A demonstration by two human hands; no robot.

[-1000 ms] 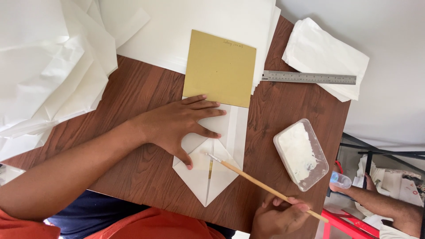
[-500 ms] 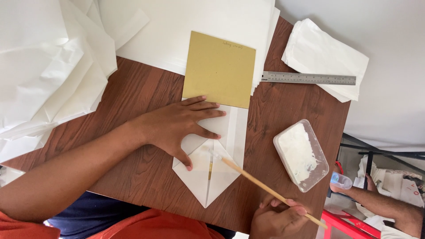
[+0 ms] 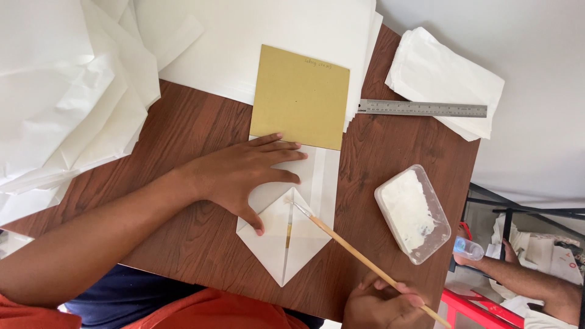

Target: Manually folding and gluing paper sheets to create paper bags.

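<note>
Left hand is lying flat, fingers spread, on the folded white paper at bench centre, pinning it so the flaps are not lifting. Right hand, closed on the brush handle, is laying its tip on the paper's upper fold. Paste tub is sitting right of the paper, within reach; tan card is touching the paper's far edge, probably as a template.

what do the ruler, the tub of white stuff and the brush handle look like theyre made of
Ruler: likely steel, a flat grey strip with a dull metallic sheen. Tub: clear, thin plastic, since the white paste shows through its walls. Brush in the right hand: probably bare wood or bamboo, a pale tan matte stick.
</note>
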